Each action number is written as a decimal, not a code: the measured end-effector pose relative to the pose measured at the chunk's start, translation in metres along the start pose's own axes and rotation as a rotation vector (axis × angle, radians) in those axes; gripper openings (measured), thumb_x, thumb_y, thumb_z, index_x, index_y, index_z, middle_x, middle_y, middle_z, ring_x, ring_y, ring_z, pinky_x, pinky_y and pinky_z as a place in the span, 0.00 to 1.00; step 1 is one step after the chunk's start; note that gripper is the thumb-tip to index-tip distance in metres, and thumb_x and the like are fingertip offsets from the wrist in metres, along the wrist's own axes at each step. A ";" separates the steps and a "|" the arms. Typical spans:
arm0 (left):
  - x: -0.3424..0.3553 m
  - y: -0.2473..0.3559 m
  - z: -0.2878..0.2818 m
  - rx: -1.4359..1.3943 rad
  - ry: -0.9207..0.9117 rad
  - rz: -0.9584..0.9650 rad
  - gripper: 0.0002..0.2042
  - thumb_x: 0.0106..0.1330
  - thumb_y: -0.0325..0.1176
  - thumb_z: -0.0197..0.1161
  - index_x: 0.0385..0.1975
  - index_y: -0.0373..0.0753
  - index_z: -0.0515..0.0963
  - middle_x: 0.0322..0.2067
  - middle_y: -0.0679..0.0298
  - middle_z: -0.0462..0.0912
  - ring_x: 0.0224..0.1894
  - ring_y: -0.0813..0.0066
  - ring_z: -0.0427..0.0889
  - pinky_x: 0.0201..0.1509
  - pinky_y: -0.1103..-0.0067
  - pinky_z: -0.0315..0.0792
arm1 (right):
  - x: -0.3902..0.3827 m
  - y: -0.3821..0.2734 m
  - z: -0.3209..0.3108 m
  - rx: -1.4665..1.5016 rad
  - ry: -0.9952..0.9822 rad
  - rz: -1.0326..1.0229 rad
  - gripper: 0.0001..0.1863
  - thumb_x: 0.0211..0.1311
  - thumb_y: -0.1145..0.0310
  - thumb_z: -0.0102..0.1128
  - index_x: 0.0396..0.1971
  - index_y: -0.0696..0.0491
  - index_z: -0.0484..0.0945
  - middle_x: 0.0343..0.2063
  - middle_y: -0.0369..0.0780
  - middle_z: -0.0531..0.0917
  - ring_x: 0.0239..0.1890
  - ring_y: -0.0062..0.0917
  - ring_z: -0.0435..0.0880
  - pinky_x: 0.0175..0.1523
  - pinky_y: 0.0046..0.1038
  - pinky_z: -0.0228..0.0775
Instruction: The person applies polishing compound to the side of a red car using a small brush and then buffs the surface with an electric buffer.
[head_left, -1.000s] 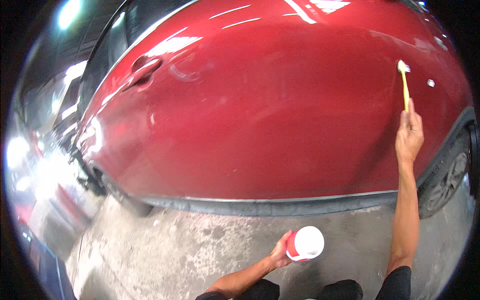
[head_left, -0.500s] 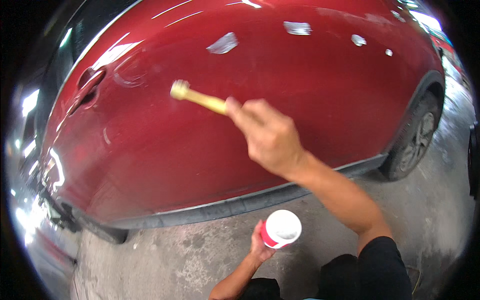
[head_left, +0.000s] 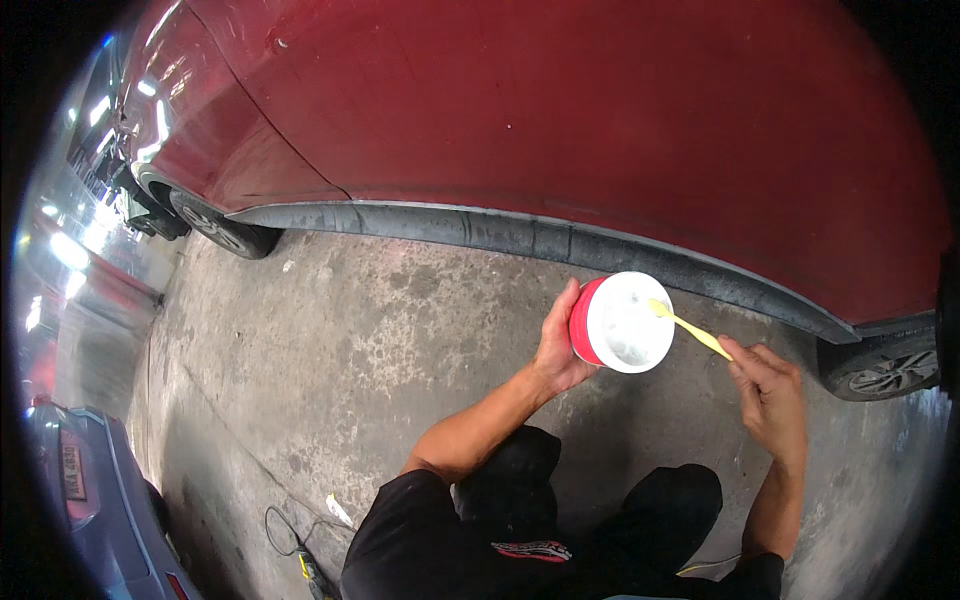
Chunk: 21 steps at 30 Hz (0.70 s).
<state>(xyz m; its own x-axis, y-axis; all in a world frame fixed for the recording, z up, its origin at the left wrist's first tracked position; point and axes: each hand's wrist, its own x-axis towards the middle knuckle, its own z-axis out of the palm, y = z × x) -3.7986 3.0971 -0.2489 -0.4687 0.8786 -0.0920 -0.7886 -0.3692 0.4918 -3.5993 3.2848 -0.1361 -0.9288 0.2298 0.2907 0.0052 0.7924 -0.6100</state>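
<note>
My left hand [head_left: 560, 348] is wrapped round the side of a red and white tub [head_left: 588, 325], held tilted above the floor with its mouth toward me. White paste [head_left: 630, 335] lies inside. In my right hand [head_left: 772, 395] is the handle end of a slim yellow toothbrush [head_left: 695, 333], pinched between thumb and fingers. Its head is inside the tub's mouth, at the paste; the bristles cannot be made out. Beyond both hands rises the red side of a car [head_left: 600, 120], touched by neither.
Along the car's bottom runs a dark sill [head_left: 480, 228], with a front wheel [head_left: 225, 228] at left and another wheel [head_left: 890, 368] at right. A corded tool [head_left: 315, 575] lies on the stained concrete floor [head_left: 350, 300]. A bluish-grey car [head_left: 120, 510] stands at lower left.
My right hand has come down from in front of the car's side, bringing the toothbrush head into the tub. The view has tilted down, and the silvery patches on the car no longer show.
</note>
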 end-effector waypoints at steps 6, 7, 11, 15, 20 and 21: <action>0.004 -0.010 -0.001 0.049 -0.007 -0.024 0.38 0.71 0.67 0.40 0.67 0.40 0.66 0.64 0.54 0.72 0.66 0.55 0.71 0.70 0.53 0.64 | 0.000 -0.003 0.011 -0.267 -0.090 -0.032 0.19 0.63 0.78 0.60 0.54 0.54 0.82 0.25 0.43 0.75 0.22 0.29 0.73 0.29 0.28 0.65; 0.003 -0.014 0.004 0.061 -0.016 -0.031 0.38 0.71 0.67 0.40 0.67 0.40 0.66 0.64 0.54 0.72 0.66 0.55 0.71 0.70 0.53 0.64 | -0.005 0.002 0.007 -0.367 -0.148 -0.077 0.19 0.63 0.77 0.59 0.54 0.53 0.82 0.25 0.43 0.75 0.22 0.31 0.73 0.29 0.29 0.66; 0.012 -0.033 -0.008 0.042 0.073 -0.061 0.37 0.70 0.66 0.42 0.68 0.42 0.66 0.65 0.55 0.72 0.66 0.55 0.72 0.71 0.53 0.62 | -0.020 0.000 -0.008 -0.457 -0.095 0.037 0.20 0.60 0.75 0.61 0.53 0.52 0.82 0.26 0.43 0.78 0.25 0.33 0.79 0.32 0.35 0.70; -0.006 -0.026 -0.014 0.038 0.051 -0.132 0.42 0.67 0.72 0.38 0.72 0.48 0.58 0.68 0.54 0.66 0.68 0.48 0.68 0.66 0.43 0.64 | -0.025 -0.012 -0.019 -0.066 0.123 0.118 0.18 0.65 0.73 0.59 0.55 0.52 0.82 0.24 0.40 0.77 0.25 0.28 0.77 0.31 0.32 0.69; -0.003 -0.021 -0.015 0.092 0.091 -0.153 0.42 0.65 0.73 0.41 0.71 0.48 0.61 0.68 0.53 0.66 0.68 0.46 0.67 0.67 0.42 0.63 | -0.003 0.030 -0.053 0.180 1.015 0.015 0.24 0.71 0.75 0.50 0.66 0.59 0.69 0.28 0.34 0.78 0.26 0.13 0.71 0.32 0.18 0.66; -0.004 -0.018 -0.016 0.093 0.097 -0.160 0.42 0.64 0.73 0.42 0.71 0.48 0.61 0.68 0.53 0.65 0.68 0.46 0.67 0.67 0.42 0.63 | 0.007 0.037 -0.070 0.236 1.171 0.014 0.24 0.74 0.73 0.47 0.68 0.56 0.67 0.30 0.32 0.78 0.25 0.09 0.69 0.28 0.15 0.63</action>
<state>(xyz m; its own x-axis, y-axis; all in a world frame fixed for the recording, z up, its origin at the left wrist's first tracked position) -3.7893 3.0956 -0.2711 -0.3803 0.8886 -0.2563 -0.8178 -0.1937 0.5419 -3.5793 3.3555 -0.1054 -0.0264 0.7103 0.7034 -0.1695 0.6903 -0.7034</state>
